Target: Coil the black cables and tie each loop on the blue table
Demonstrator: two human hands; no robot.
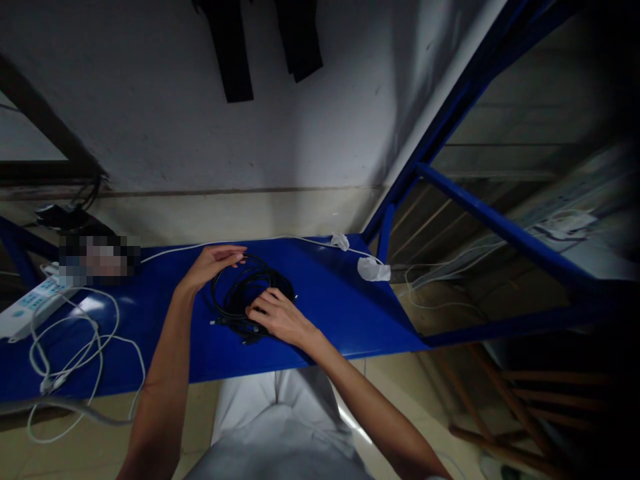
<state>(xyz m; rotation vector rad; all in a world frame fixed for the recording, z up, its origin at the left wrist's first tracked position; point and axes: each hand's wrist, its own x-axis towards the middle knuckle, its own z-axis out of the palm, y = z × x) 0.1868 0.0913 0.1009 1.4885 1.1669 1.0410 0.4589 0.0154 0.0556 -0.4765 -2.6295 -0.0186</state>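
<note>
A loose coil of black cable (281, 283) lies on the blue tabletop (330, 320), with small connector ends poking out at its near and right sides. At the coil's far left edge, my left hand (214, 265) has a cable loop between its thumb and fairly straight fingers. My right hand (280, 315) is over the near right part of the coil, its fingers bent onto the cables. The cables beneath that palm are hidden.
On the left are a white power strip (25, 310) and a tangle of white cord (100, 340). A thin white cord runs along the back to crumpled white pieces (374, 269). A blue metal frame (500, 217) rises at right; a wooden chair (500, 427) stands below it.
</note>
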